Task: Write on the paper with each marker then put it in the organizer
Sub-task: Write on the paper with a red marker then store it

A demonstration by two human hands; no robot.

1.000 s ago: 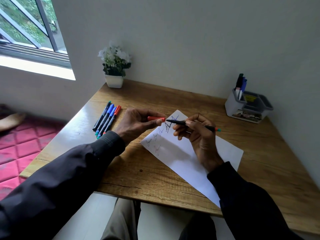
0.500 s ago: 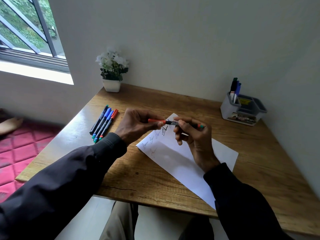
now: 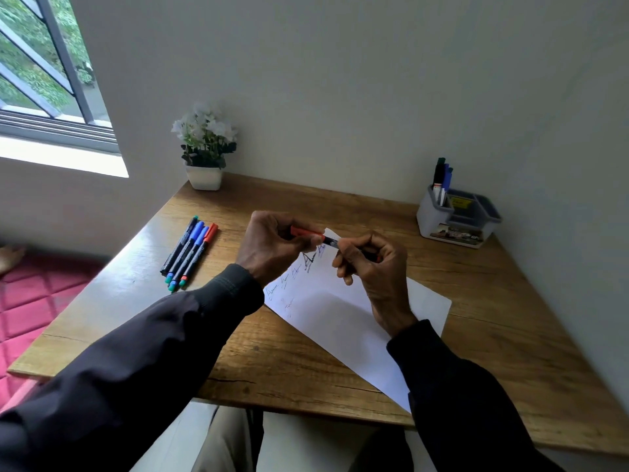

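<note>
red cap: pinched in the left hand (image 3: 272,241), seated or nearly seated on the marker (image 3: 329,240)
right hand (image 3: 369,264): fingers curled around the barrel, held above the paper (image 3: 340,315)
risk: a skewed push could leave the cap loose, so the tip dries or inks fingers
organizer (image 3: 457,218): far right by the wall, three markers upright inside, well apart from the hands
risk two: a sleeve dragging over fresh scribbles may smear them
waiting markers (image 3: 189,255): four in a row, left of the paper
surface: wooden desk (image 3: 510,318), grain showing
room: pale walls, window (image 3: 44,80) at left, potted plant (image 3: 204,148) at the back edge
</note>
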